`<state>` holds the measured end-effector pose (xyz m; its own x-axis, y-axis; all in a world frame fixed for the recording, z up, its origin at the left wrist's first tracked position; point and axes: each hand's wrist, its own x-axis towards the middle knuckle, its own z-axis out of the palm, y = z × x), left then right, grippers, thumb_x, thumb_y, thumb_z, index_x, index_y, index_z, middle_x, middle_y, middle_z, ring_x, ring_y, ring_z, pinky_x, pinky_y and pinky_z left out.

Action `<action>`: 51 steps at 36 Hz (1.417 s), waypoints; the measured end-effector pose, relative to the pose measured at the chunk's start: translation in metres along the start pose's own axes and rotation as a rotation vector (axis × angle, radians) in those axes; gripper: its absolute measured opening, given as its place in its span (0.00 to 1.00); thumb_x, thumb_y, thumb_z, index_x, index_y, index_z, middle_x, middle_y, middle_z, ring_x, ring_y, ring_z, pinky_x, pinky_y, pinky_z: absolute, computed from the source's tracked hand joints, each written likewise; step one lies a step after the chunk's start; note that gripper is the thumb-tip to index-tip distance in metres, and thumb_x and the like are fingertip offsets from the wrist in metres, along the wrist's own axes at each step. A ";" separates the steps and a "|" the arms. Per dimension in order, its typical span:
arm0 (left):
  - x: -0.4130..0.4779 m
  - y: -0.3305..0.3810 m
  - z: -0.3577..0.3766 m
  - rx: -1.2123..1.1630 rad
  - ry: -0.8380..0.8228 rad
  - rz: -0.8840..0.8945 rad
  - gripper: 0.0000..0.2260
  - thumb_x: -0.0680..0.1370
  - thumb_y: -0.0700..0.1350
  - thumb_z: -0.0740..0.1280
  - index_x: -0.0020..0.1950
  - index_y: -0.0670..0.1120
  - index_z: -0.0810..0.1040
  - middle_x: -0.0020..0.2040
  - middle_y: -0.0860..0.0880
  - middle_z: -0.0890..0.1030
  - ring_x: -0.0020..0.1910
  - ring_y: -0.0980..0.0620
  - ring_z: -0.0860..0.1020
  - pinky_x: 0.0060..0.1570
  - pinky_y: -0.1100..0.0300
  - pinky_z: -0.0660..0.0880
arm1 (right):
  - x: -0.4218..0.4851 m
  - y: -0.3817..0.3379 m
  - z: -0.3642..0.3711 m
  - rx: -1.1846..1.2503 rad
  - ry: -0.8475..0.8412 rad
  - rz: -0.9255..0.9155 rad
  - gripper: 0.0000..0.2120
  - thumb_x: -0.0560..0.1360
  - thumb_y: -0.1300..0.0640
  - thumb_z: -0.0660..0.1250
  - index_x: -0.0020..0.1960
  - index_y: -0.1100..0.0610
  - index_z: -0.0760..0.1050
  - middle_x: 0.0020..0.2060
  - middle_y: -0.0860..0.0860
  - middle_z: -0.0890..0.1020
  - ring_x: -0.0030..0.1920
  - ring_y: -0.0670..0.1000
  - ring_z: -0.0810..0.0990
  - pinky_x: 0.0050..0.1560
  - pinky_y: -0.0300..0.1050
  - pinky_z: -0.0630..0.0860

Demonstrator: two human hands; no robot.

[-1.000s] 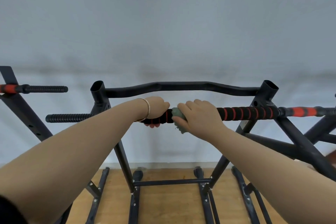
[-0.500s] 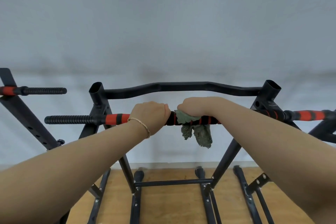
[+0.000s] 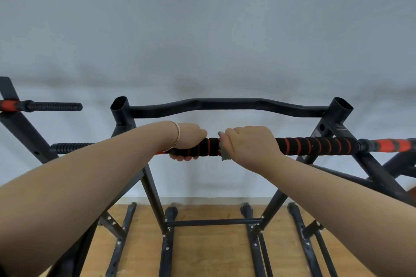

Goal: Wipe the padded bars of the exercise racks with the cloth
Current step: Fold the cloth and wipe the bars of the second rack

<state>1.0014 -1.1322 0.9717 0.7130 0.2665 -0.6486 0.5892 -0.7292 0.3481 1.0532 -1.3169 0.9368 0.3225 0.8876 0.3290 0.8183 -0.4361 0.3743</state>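
Gripping the black foam-padded bar with red spiral stripes (image 3: 315, 146) near its middle, the left hand (image 3: 191, 138) is wrapped bare over the top, its fingertips showing beneath. The right hand (image 3: 249, 144), just beside it, is closed round the same bar over a small grey-green cloth (image 3: 225, 153). Only a crumpled edge of the cloth shows, between the two hands.

Assessment of handling: the cloth is light and limp and will bunch unless kept wrapped under the palm. The foam looks soft, ribbed and grippy, so the cloth is likely to drag rather than glide. A firm squeeze with some twisting should suit it.

The bar is horizontal, set in a black tubular steel rack (image 3: 337, 114) that looks rigid and heavy. A bent bare steel crossbar (image 3: 225, 105) runs behind and above. A thin gold bangle (image 3: 177, 135) circles the left wrist. A neighbouring black ribbed grip (image 3: 54, 106) projects at far left above the pale wooden floor (image 3: 213, 249).
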 end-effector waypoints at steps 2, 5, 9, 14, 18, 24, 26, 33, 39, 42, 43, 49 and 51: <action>0.005 0.000 0.004 0.016 0.078 0.007 0.23 0.82 0.52 0.49 0.38 0.41 0.75 0.23 0.45 0.74 0.20 0.48 0.70 0.28 0.61 0.68 | 0.008 0.001 -0.006 -0.034 -0.198 -0.022 0.08 0.78 0.52 0.63 0.49 0.58 0.71 0.30 0.50 0.69 0.29 0.54 0.70 0.28 0.41 0.60; 0.003 -0.001 0.010 0.247 0.177 0.097 0.15 0.81 0.48 0.55 0.40 0.42 0.72 0.24 0.46 0.75 0.22 0.49 0.72 0.28 0.60 0.71 | 0.023 0.006 -0.009 0.004 -0.359 0.020 0.08 0.81 0.56 0.57 0.45 0.58 0.64 0.31 0.51 0.65 0.33 0.54 0.68 0.31 0.44 0.64; -0.008 -0.012 0.023 0.743 0.544 0.351 0.10 0.77 0.39 0.64 0.50 0.47 0.63 0.35 0.49 0.70 0.37 0.46 0.75 0.35 0.54 0.73 | 0.047 0.022 -0.005 0.300 -0.687 0.208 0.14 0.83 0.60 0.53 0.38 0.57 0.61 0.37 0.51 0.67 0.40 0.54 0.70 0.39 0.46 0.67; -0.012 -0.019 0.029 0.869 0.748 0.388 0.05 0.76 0.39 0.62 0.50 0.46 0.68 0.32 0.50 0.68 0.34 0.45 0.74 0.33 0.55 0.71 | 0.053 0.040 -0.003 0.622 -0.656 0.415 0.19 0.83 0.50 0.51 0.40 0.57 0.71 0.37 0.51 0.75 0.39 0.52 0.74 0.39 0.46 0.68; -0.011 -0.019 0.024 0.829 0.684 0.362 0.08 0.75 0.37 0.62 0.47 0.47 0.65 0.35 0.50 0.70 0.37 0.46 0.75 0.34 0.54 0.71 | 0.024 0.057 -0.005 0.303 -0.245 0.182 0.16 0.83 0.56 0.56 0.37 0.54 0.59 0.27 0.50 0.64 0.31 0.53 0.64 0.32 0.50 0.67; -0.008 0.001 0.010 0.774 0.540 0.413 0.06 0.78 0.37 0.61 0.48 0.46 0.66 0.37 0.49 0.68 0.41 0.46 0.73 0.41 0.53 0.76 | -0.025 0.050 -0.008 0.309 0.192 0.012 0.12 0.81 0.53 0.53 0.41 0.51 0.69 0.31 0.45 0.73 0.31 0.52 0.72 0.27 0.51 0.74; -0.006 0.010 0.010 0.683 0.473 0.403 0.01 0.79 0.38 0.59 0.49 0.43 0.68 0.36 0.48 0.69 0.41 0.45 0.74 0.43 0.51 0.78 | -0.032 0.042 -0.005 0.348 0.175 0.061 0.22 0.84 0.50 0.48 0.46 0.54 0.78 0.37 0.47 0.80 0.36 0.52 0.77 0.35 0.51 0.76; -0.001 0.023 0.009 0.447 0.256 0.319 0.12 0.82 0.42 0.50 0.43 0.43 0.70 0.36 0.44 0.83 0.31 0.47 0.79 0.38 0.55 0.76 | -0.029 0.011 0.018 0.088 0.115 0.191 0.20 0.84 0.46 0.50 0.50 0.55 0.77 0.37 0.49 0.79 0.33 0.53 0.74 0.34 0.49 0.73; -0.002 0.018 0.015 0.834 0.465 0.386 0.10 0.77 0.38 0.64 0.57 0.44 0.70 0.35 0.49 0.68 0.39 0.47 0.73 0.39 0.52 0.76 | -0.005 0.021 0.010 -0.071 -0.047 0.164 0.15 0.69 0.54 0.73 0.35 0.55 0.66 0.25 0.47 0.60 0.22 0.51 0.62 0.26 0.37 0.59; -0.005 0.016 0.024 0.864 0.610 0.377 0.10 0.77 0.40 0.65 0.57 0.45 0.71 0.33 0.49 0.66 0.37 0.46 0.73 0.36 0.53 0.75 | 0.018 0.029 0.008 -0.020 -0.294 0.191 0.15 0.82 0.54 0.57 0.37 0.56 0.63 0.28 0.49 0.65 0.33 0.55 0.71 0.30 0.43 0.66; -0.007 0.014 0.028 0.859 0.663 0.383 0.08 0.78 0.41 0.64 0.56 0.45 0.71 0.33 0.49 0.65 0.36 0.46 0.73 0.36 0.54 0.75 | 0.026 0.034 0.006 0.101 -0.386 0.263 0.17 0.83 0.54 0.53 0.37 0.57 0.63 0.31 0.50 0.68 0.37 0.56 0.73 0.35 0.45 0.70; -0.012 0.004 0.041 0.893 0.802 0.443 0.05 0.80 0.44 0.60 0.54 0.46 0.72 0.35 0.50 0.67 0.34 0.48 0.73 0.36 0.56 0.76 | 0.053 0.050 -0.002 0.586 -0.839 0.434 0.13 0.81 0.60 0.54 0.42 0.59 0.74 0.35 0.51 0.76 0.36 0.52 0.73 0.36 0.43 0.67; -0.011 0.005 0.035 0.826 0.758 0.431 0.04 0.79 0.42 0.62 0.53 0.46 0.71 0.32 0.51 0.65 0.34 0.47 0.73 0.35 0.55 0.75 | 0.051 0.050 0.004 0.555 -0.784 0.436 0.14 0.81 0.58 0.52 0.41 0.58 0.72 0.36 0.51 0.74 0.37 0.53 0.72 0.38 0.44 0.67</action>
<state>0.9834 -1.1608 0.9568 0.9972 0.0019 0.0745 0.0228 -0.9597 -0.2799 1.1121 -1.2928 0.9691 0.6964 0.6043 -0.3871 0.5963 -0.7874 -0.1563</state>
